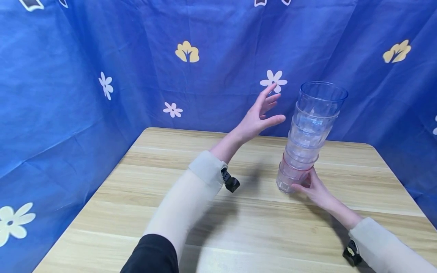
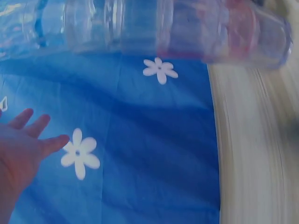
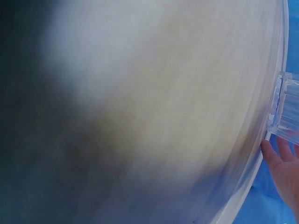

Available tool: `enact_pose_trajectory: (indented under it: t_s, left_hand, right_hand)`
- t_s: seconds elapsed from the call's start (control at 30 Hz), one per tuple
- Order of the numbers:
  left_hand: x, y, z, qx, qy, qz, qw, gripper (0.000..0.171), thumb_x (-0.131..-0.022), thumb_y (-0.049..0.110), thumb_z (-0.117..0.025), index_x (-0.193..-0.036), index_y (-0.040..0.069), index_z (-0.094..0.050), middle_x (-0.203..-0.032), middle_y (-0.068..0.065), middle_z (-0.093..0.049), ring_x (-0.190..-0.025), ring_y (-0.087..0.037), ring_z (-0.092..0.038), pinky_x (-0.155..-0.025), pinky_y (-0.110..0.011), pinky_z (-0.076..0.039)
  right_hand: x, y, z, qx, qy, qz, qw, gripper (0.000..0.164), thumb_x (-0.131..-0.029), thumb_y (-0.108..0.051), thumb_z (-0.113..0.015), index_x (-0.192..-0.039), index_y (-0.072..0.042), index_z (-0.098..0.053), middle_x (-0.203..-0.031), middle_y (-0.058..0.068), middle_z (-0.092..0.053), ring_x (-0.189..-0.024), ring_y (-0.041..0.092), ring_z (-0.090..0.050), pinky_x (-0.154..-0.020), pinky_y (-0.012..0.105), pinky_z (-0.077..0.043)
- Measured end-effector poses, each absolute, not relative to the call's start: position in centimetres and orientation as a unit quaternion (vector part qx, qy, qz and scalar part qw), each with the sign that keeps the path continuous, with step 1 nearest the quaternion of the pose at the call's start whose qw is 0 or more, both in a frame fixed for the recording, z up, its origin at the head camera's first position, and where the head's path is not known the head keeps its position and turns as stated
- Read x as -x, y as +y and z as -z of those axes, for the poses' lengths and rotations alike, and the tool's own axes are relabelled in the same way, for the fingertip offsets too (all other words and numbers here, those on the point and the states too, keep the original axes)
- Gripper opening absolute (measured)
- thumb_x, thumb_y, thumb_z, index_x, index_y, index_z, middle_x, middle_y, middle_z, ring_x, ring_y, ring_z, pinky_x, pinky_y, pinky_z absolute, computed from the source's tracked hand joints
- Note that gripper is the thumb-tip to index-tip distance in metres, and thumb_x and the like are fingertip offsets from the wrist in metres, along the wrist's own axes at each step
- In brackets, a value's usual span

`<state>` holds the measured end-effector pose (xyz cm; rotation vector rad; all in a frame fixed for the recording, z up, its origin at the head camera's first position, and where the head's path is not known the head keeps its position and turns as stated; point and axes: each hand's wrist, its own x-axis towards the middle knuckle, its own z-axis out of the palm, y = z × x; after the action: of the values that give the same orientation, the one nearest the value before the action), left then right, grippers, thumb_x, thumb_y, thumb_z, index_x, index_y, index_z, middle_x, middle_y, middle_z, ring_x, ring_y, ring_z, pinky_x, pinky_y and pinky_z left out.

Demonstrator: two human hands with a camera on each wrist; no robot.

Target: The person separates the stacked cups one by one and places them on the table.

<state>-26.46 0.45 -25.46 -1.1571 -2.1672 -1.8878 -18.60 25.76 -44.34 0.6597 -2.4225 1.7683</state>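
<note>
A tall stack of several clear plastic cups (image 1: 308, 140) stands on the wooden table (image 1: 205, 212), leaning a little to the right toward its top; the lowest cups look pinkish. My right hand (image 1: 312, 187) holds the stack at its base, thumb on the front of the bottom cup. My left hand (image 1: 261, 113) is raised, open with fingers spread, just left of the upper cups and apart from them. In the left wrist view the stack (image 2: 154, 28) lies across the top and the left hand (image 2: 23, 149) is at the lower left. The right wrist view shows the bottom cup (image 3: 287, 107) above the right hand's fingers (image 3: 285, 168).
A blue cloth with white and yellow flowers (image 1: 102, 76) hangs behind and on both sides of the table. The table's far edge runs just behind the stack. Black wrist cameras sit on the left sleeve (image 1: 230, 182) and the right sleeve (image 1: 351, 253).
</note>
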Motion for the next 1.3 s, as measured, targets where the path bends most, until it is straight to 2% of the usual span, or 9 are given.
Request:
enact_pose_trajectory:
  t_s: [0.13, 0.2, 0.4, 0.57, 0.63, 0.9, 1.3]
  left_hand:
    - [26.2, 2.2, 24.8, 0.38, -0.671, 0.636, -0.001, 0.079, -0.091, 0.01, -0.064, -0.154, 0.028, -0.021, -0.148, 0.004, -0.041, -0.131, -0.011, -0.041, -0.105, -0.039, -0.038]
    - [26.1, 2.9, 24.5, 0.386, -0.664, 0.641, -0.007, 0.078, -0.091, 0.009, -0.064, -0.154, 0.027, -0.021, -0.148, 0.002, -0.042, -0.131, -0.012, -0.042, -0.104, -0.038, -0.039]
    - [26.0, 4.6, 23.5, 0.383, -0.67, 0.636, -0.015, 0.079, -0.089, 0.014, -0.066, -0.153, 0.028, -0.023, -0.149, 0.005, -0.037, -0.13, -0.004, -0.039, -0.107, -0.035, -0.035]
    - [26.0, 5.4, 23.1, 0.387, -0.667, 0.637, -0.021, 0.079, -0.088, 0.013, -0.067, -0.153, 0.025, -0.024, -0.143, 0.008, -0.045, -0.129, 0.005, -0.035, -0.107, -0.022, -0.031]
    - [26.0, 5.7, 23.1, 0.391, -0.663, 0.638, -0.025, 0.078, -0.088, 0.012, -0.067, -0.153, 0.023, -0.024, -0.14, 0.005, -0.051, -0.127, 0.008, -0.037, -0.106, -0.02, -0.031]
    - [25.9, 6.7, 22.9, 0.396, -0.665, 0.633, -0.022, 0.075, -0.087, 0.009, -0.07, -0.148, 0.02, -0.029, -0.131, 0.004, -0.056, -0.113, 0.008, -0.049, -0.088, -0.02, -0.047]
    - [25.9, 6.8, 22.8, 0.391, -0.675, 0.626, -0.008, 0.074, -0.086, 0.011, -0.072, -0.147, 0.018, -0.031, -0.128, 0.006, -0.058, -0.111, 0.009, -0.05, -0.088, -0.021, -0.047]
  right_hand:
    - [18.5, 25.6, 44.2, -0.216, -0.79, -0.573, 0.039, 0.071, -0.086, 0.01, -0.066, -0.141, 0.006, -0.021, -0.128, 0.034, -0.045, -0.104, -0.002, -0.056, -0.085, 0.019, -0.05]
    - [18.4, 25.5, 44.1, -0.217, -0.792, -0.569, 0.042, 0.071, -0.086, 0.011, -0.065, -0.141, 0.006, -0.021, -0.127, 0.034, -0.045, -0.104, -0.002, -0.055, -0.085, 0.019, -0.05]
    - [18.3, 25.5, 43.9, -0.216, -0.798, -0.561, 0.044, 0.071, -0.085, 0.012, -0.065, -0.141, 0.006, -0.022, -0.127, 0.034, -0.046, -0.103, -0.003, -0.055, -0.084, 0.019, -0.05]
    - [18.3, 25.4, 43.9, -0.217, -0.797, -0.562, 0.044, 0.072, -0.085, 0.012, -0.065, -0.142, 0.006, -0.02, -0.13, 0.033, -0.043, -0.106, -0.005, -0.052, -0.087, 0.017, -0.047]
    - [18.3, 25.4, 43.9, -0.218, -0.796, -0.563, 0.045, 0.073, -0.085, 0.012, -0.065, -0.142, 0.006, -0.019, -0.131, 0.033, -0.042, -0.107, -0.006, -0.051, -0.088, 0.016, -0.046]
    - [18.3, 25.4, 44.0, -0.214, -0.797, -0.563, 0.043, 0.071, -0.086, 0.011, -0.065, -0.141, 0.006, -0.021, -0.129, 0.033, -0.044, -0.105, -0.004, -0.053, -0.085, 0.018, -0.048]
    - [18.4, 25.5, 44.3, -0.213, -0.802, -0.556, 0.05, 0.069, -0.086, 0.012, -0.065, -0.139, 0.006, -0.021, -0.128, 0.033, -0.044, -0.106, -0.006, -0.051, -0.086, 0.016, -0.046]
